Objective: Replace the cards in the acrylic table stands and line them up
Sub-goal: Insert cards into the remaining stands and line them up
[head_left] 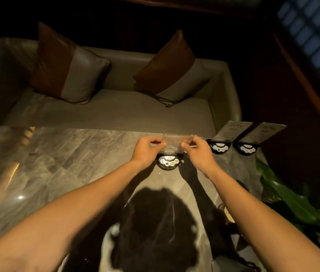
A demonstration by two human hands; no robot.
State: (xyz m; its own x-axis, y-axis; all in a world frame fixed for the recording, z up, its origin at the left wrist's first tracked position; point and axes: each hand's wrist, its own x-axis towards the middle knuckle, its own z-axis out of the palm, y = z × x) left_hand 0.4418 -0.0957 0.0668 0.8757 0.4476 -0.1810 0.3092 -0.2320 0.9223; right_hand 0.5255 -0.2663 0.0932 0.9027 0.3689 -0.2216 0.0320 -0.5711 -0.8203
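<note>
Now the left hand (pixel 145 152) and right hand (pixel 200 154) pinch a clear, flat acrylic stand (pixel 176 141) between their fingers, above its round black base (pixel 168 162) on smooth marble.

Third stand (pixel 176 146) upright at table's far edge; two stands (pixel 231 137) lined up right.

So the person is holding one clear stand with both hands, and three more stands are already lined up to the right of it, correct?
Not quite: the head view shows only two more stands to the right, not three. The rest holds: the left hand and right hand both grip the clear stand.
</note>
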